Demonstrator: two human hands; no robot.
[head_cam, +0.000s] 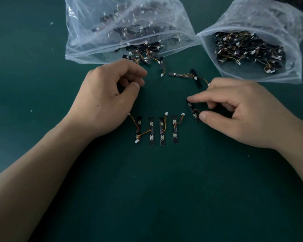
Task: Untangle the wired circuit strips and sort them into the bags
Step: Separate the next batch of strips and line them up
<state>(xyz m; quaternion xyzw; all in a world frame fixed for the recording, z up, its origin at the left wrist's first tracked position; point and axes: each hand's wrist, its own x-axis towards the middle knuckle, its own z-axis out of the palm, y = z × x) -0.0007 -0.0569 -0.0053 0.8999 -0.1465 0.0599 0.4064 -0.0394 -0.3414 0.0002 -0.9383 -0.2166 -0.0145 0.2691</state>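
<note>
Nearest to me, four circuit strips (162, 131) lie in a row on the green mat (164, 189). My right hand (243, 116) pinches a fifth strip (191, 110) beside them. My left hand (108, 96) is curled and holds nothing. Behind are loose strips (180, 74), then the left bag (129, 23) and the right bag (252, 20), both holding strips.

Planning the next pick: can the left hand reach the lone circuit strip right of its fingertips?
Likely yes: the left hand lies close beside that lone circuit strip, only bare mat between them.

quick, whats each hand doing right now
Left hand: fingers curled, nothing visible in them.
Right hand: pinches a circuit strip between forefinger and thumb.
</note>
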